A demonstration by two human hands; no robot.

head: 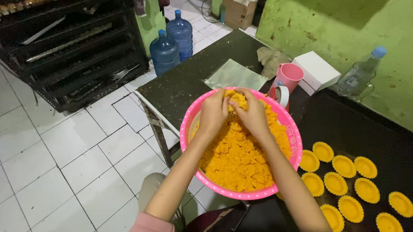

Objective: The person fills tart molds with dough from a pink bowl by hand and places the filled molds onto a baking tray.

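A pink plastic bowl (293, 137) full of crumbly orange dough (235, 157) rests on the near edge of a dark table (195, 76). My left hand (213, 112) and my right hand (253, 114) meet over the far side of the bowl. Both are closed around one lump of orange dough (237, 100), pressing it between them. To the right of the bowl, several small round orange dough-lined moulds (344, 166) lie in rows on a black surface (409, 156).
A pink cup (288, 76), a white box (317, 70), a clear plastic bottle (360, 74) and a silvery sheet (235, 75) sit on the table behind the bowl. Two blue water jugs (172, 42) and a dark rack of trays (60, 36) stand on the white tiled floor at left.
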